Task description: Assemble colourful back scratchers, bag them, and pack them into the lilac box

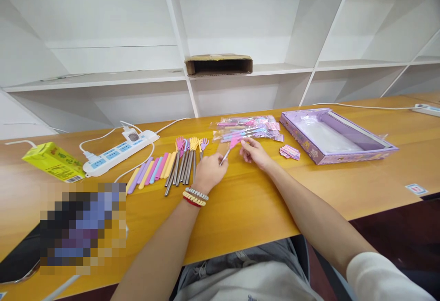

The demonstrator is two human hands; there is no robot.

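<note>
My left hand [210, 171] is closed around the metal rod [225, 157] of a small piece with a pink head [234, 142]. The fingers of my right hand [256, 153] are pinched at that pink end. Left of my hands lie several metal rods with pink, blue, yellow and purple claw-shaped heads [194, 143]. Beside them is a row of pastel tubes [151, 171]. Behind my hands are clear bags with colourful sticks [245, 132]. Small pink printed cards [289, 152] lie to the right of my right hand.
A purple open box [309, 147] with clear plastic inside stands at the right. At the left are a white power strip [120, 154] with cables, a yellow-green carton [51, 161] and a partly pixelated dark device [20, 255]. White shelves hold a cardboard box [220, 58].
</note>
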